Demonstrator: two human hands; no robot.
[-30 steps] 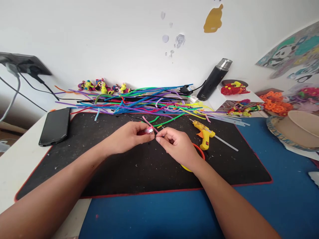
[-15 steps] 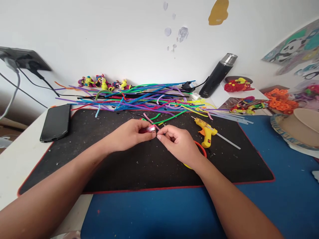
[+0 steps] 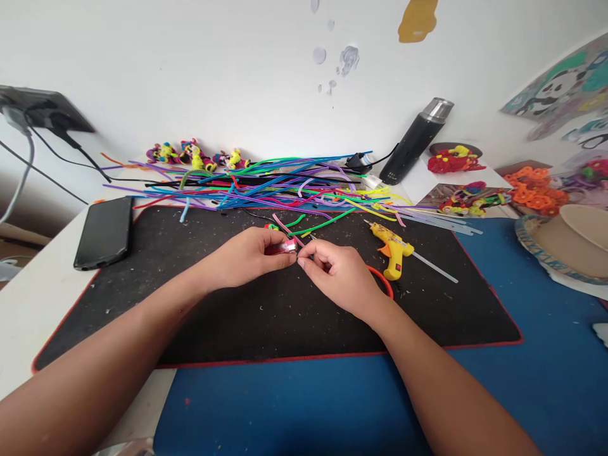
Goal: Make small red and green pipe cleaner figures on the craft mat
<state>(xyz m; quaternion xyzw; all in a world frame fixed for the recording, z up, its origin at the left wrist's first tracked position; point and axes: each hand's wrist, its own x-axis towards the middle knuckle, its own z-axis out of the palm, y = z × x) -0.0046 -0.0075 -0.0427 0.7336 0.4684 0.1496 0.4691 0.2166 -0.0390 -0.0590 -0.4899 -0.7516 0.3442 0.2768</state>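
My left hand [image 3: 247, 256] is closed around a small shiny pink piece [image 3: 287, 246], with a pink pipe cleaner [image 3: 281, 224] sticking up and back from it. Just to its right, my right hand [image 3: 339, 273] pinches the pipe cleaner's near end with thumb and forefinger. Both hands hover over the middle of a black mat [image 3: 213, 310]. A red ring [image 3: 384, 280] lies partly hidden under my right hand.
A heap of coloured pipe cleaners [image 3: 266, 185] lies along the mat's far edge. A yellow glue gun [image 3: 392, 244] rests right of my hands. A phone [image 3: 104, 231] lies at the left, a black flask [image 3: 415, 140] leans on the wall, and small finished figures [image 3: 194, 155] stand behind.
The view has shifted slightly. My hands stay together at the same spot, with the right fingers a little closer to the pink piece.
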